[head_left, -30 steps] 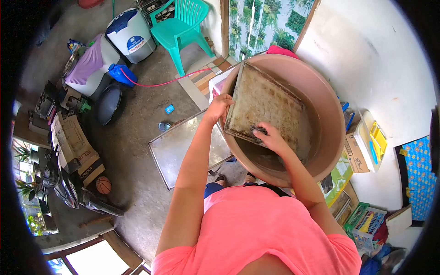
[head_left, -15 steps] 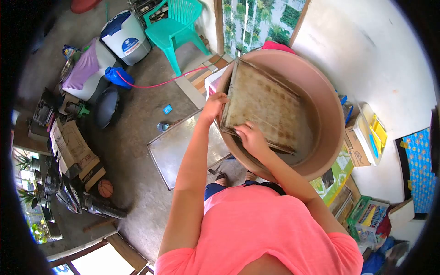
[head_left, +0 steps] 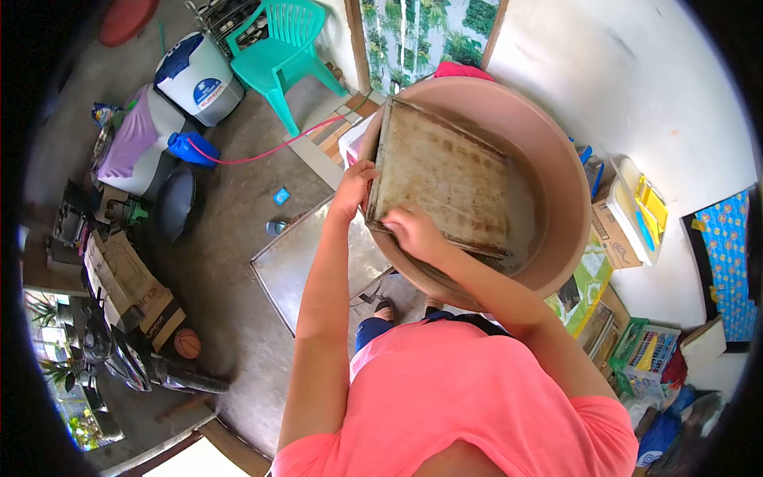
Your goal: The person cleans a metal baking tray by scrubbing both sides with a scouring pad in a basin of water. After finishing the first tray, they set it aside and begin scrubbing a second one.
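A stained rectangular tray leans inside a large brown basin, with murky water beside it. My left hand grips the tray's left edge near the basin rim, fingers wrapped over it. Against the tray's lower left corner, my right hand is closed; whatever is in its fingers is hidden or too small to make out.
A flat metal sheet lies on the floor left of the basin. Further off stand a green chair, a washing machine and cardboard boxes. A pink hose crosses the floor. Crates sit at the right.
The whole view has shifted, so the basin and tray appear slightly further left. My right hand has moved a little along the tray's lower edge toward its left corner. My left hand keeps its hold.
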`<control>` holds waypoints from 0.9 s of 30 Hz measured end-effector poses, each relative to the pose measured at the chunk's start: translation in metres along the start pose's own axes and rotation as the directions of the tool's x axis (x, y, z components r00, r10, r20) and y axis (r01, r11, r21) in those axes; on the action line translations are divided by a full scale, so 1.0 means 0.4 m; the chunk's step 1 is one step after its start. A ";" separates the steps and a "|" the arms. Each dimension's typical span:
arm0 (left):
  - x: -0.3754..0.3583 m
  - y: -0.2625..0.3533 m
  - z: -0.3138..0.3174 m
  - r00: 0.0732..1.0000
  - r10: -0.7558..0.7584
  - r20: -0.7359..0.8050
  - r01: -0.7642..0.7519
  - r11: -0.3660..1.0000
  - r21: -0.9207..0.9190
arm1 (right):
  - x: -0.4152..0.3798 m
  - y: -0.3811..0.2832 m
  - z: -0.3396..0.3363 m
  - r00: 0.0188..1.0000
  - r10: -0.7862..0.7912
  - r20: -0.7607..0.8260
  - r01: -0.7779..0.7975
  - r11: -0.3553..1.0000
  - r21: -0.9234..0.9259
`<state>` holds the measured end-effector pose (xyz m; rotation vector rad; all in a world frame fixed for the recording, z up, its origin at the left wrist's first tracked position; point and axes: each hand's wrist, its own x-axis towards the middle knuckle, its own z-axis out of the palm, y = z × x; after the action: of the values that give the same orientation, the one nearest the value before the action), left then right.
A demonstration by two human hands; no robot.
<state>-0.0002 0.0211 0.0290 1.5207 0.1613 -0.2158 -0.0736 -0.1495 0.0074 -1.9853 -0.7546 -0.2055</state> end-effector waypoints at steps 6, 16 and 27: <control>-0.004 0.005 0.006 1.000 -0.014 0.027 0.012 0.996 0.094 | -0.088 0.064 -0.071 0.986 0.104 0.134 -0.080 0.981 -0.179; 0.008 -0.003 -0.001 0.999 -0.045 0.027 0.043 0.996 0.079 | -0.015 0.024 -0.018 0.991 -0.110 0.080 0.113 0.993 -0.033; -0.006 0.017 0.013 1.000 -0.029 -0.003 0.029 0.989 0.143 | -0.240 0.395 -0.387 0.608 0.783 -0.130 -0.774 0.621 0.125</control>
<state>-0.0010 0.0163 0.0366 1.6622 0.1720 -0.2545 -0.0320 -0.3739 -0.0701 -2.0245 0.2769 0.1748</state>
